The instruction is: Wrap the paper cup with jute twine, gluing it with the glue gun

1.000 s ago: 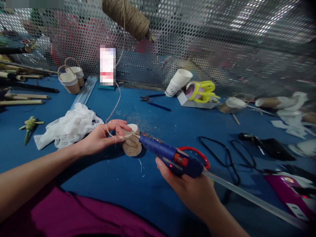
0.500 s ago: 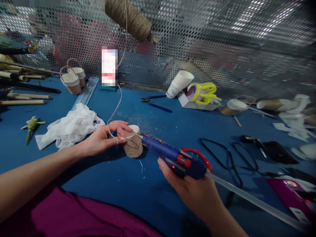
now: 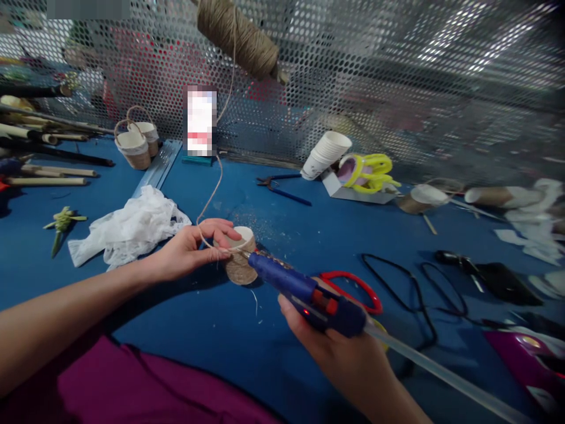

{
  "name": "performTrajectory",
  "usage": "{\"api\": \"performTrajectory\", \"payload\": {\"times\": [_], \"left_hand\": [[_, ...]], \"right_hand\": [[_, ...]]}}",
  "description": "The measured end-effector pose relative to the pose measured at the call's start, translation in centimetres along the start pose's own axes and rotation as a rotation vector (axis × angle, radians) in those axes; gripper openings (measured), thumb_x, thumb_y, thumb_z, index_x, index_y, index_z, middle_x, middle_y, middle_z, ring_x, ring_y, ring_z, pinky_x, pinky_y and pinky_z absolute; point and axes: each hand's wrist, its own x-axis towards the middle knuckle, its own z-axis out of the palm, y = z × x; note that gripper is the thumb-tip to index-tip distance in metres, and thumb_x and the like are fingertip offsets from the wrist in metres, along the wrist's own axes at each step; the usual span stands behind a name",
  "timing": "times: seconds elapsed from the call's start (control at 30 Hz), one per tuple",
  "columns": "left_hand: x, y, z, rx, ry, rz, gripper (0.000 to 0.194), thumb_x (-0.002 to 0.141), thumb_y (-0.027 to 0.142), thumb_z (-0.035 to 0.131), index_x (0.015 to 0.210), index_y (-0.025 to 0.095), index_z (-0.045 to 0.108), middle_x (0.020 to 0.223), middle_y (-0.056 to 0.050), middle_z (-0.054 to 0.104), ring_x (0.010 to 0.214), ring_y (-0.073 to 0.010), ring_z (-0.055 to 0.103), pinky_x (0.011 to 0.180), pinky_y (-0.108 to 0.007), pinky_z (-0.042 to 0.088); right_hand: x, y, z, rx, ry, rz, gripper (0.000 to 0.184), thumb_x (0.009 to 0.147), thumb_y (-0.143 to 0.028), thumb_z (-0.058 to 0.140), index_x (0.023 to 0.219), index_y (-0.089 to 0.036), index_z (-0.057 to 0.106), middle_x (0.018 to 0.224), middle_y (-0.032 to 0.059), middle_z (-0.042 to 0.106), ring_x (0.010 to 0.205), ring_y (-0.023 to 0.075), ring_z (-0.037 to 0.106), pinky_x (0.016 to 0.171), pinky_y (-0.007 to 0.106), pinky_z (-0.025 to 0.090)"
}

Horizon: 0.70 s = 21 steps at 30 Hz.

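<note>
My left hand (image 3: 207, 247) is closed on a small paper cup (image 3: 242, 272) wrapped in brown twine, its fingers at the cup's near-left rim and side. A loose strand of twine (image 3: 213, 194) runs over those fingers up towards a large spool (image 3: 238, 40). In my right hand (image 3: 335, 347) is a blue hot glue gun (image 3: 304, 288), with a red light lit and a long clear glue stick (image 3: 441, 365) trailing from its back. The gun's nozzle meets the twine near the cup's upper edge; whether it touches the cup itself I cannot tell.
White lace (image 3: 136, 227) lies beyond my left forearm. Two finished-looking cup baskets (image 3: 133, 152) and a phone (image 3: 201, 121) stand at the back. Pliers (image 3: 285, 189), stacked paper cups (image 3: 326, 154), a yellow-handled item (image 3: 371, 171), red-handled scissors (image 3: 353, 285) and a black cord (image 3: 412, 277) lie about the blue table (image 3: 185, 341).
The view has shifted slightly, so everything sits a little further right and lower. The glue gun's nozzle has stayed by the cup's rim, and both hands keep their hold.
</note>
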Motion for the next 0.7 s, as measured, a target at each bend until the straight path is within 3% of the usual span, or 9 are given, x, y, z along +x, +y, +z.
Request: {"api": "performTrajectory", "payload": {"times": [0.3,0.7], "left_hand": [[0.0,-0.3,-0.2,-0.002,0.0,0.0,0.009,0.076,0.019,0.063,0.069,0.018,0.057,0.109,-0.008,0.064,0.124,-0.0241,0.041,0.105,-0.044,0.026],[0.0,-0.5,-0.2,-0.004,-0.01,0.023,0.009,0.078,0.02,0.061,0.07,0.018,0.057,0.108,-0.008,0.063,0.122,-0.0236,0.041,0.104,-0.045,0.026]], "right_hand": [[-0.4,2.7,0.2,-0.081,0.06,-0.027,0.022,0.08,-0.037,0.051,0.067,-0.022,0.061,0.048,-0.0014,0.058,0.041,0.0134,0.054,0.039,0.024,0.044],[0.5,2.6,0.2,-0.032,0.018,0.065,0.024,0.077,-0.036,0.053,0.062,-0.02,0.061,0.052,0.0006,0.06,0.047,0.0147,0.057,0.041,0.024,0.043]]}}
